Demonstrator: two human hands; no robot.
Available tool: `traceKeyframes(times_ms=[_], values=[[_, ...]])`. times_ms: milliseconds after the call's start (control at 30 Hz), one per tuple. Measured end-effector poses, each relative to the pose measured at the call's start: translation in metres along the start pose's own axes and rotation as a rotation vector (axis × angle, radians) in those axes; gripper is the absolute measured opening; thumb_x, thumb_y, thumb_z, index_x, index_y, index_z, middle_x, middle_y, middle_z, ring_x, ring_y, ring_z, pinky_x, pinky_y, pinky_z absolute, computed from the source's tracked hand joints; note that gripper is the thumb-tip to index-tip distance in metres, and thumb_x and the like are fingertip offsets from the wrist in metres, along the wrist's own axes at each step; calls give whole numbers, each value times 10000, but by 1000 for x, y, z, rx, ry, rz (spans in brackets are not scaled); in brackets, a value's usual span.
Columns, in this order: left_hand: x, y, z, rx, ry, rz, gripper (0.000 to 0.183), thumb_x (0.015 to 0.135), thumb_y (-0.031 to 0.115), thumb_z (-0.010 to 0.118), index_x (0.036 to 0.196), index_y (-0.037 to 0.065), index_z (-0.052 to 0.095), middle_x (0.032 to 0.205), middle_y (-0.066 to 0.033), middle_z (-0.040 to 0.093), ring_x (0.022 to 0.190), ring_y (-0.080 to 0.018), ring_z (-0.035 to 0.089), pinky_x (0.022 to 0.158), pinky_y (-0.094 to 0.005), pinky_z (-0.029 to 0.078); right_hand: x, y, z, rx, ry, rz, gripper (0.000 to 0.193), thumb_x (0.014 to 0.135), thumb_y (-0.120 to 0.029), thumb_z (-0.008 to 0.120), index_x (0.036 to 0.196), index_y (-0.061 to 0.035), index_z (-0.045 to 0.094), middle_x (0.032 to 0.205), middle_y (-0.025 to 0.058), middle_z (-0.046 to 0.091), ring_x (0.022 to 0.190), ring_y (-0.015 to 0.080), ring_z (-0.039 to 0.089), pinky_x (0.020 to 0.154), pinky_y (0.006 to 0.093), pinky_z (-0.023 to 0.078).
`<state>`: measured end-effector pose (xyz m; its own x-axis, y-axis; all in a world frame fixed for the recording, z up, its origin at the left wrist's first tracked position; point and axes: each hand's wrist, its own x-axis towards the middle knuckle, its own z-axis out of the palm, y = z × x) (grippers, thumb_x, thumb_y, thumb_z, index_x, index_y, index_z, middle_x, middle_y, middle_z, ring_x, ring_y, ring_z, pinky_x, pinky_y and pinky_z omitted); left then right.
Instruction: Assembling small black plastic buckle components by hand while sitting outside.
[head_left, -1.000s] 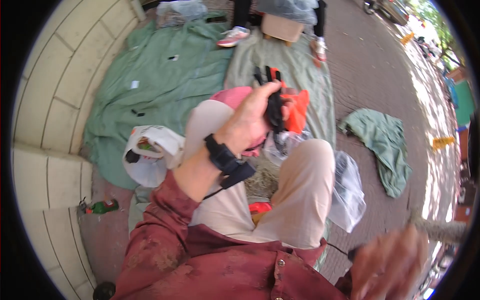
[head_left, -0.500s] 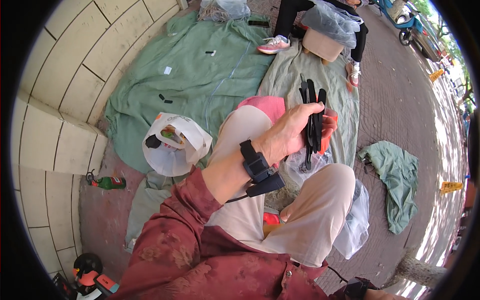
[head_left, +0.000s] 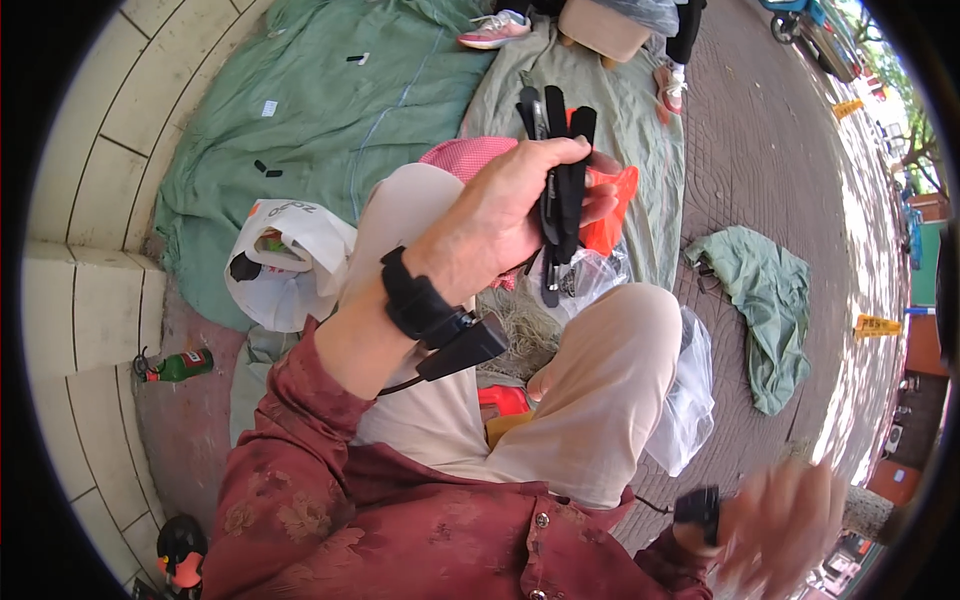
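Observation:
My left hand (head_left: pixel 525 190), its wrist in a black strap, is closed round a bundle of slim black strips (head_left: pixel 567 190). A silvery shine shows on some of them; their exact kind is unclear. An orange-red plastic sheet or bag (head_left: pixel 615 212) hangs just behind the fingers. Below the bundle lies a clear plastic bag (head_left: pixel 590 285), with a heap of thin pale strands (head_left: pixel 525 335) beside it, between my bent legs. At the lower right, away from the bundle, my right hand (head_left: pixel 785 530) is smeared by motion, so its fingers cannot be made out.
Green cloths (head_left: pixel 300 120) cover the ground ahead. To my left are a white carrier bag (head_left: pixel 320 235), a green bottle (head_left: pixel 185 365) and a tiled wall (head_left: pixel 100 190). Another person's shoe (head_left: pixel 495 30) stands ahead near a beige stool (head_left: pixel 600 30). A crumpled green cloth (head_left: pixel 765 300) lies right.
The view has shifted. My right hand has come up further into view at the lower right, blurred. My left hand still grips the black strips, now a little nearer and more upright.

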<state>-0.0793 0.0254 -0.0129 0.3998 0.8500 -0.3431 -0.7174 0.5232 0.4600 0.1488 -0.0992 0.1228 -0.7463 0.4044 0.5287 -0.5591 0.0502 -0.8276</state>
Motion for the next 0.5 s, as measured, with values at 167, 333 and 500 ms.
traceKeyframes(times_ms=[167,333,500], values=[[12,-1,-3,17,64,-58,274,938,201,602,1043,-50,575,873,-111,657,758,-224,660,677,-311,532,-110,118,-119,70,1176,442,246,947,-35,505,1157,75,571,979,126,648,865,211,645,783,341,538],[11,8,6,84,200,-118,290,957,193,572,1077,-69,536,836,-84,580,739,-181,623,637,-282,564,-199,277,-177,291,1154,775,258,893,35,487,1109,128,594,989,181,664,875,250,672,811,335,563],[22,3,5,192,256,-116,355,976,239,538,1129,-82,545,837,-77,587,746,-163,597,647,-264,538,-253,390,-199,-460,1080,1072,319,775,28,522,1062,59,657,998,195,680,881,360,657,832,369,541]])
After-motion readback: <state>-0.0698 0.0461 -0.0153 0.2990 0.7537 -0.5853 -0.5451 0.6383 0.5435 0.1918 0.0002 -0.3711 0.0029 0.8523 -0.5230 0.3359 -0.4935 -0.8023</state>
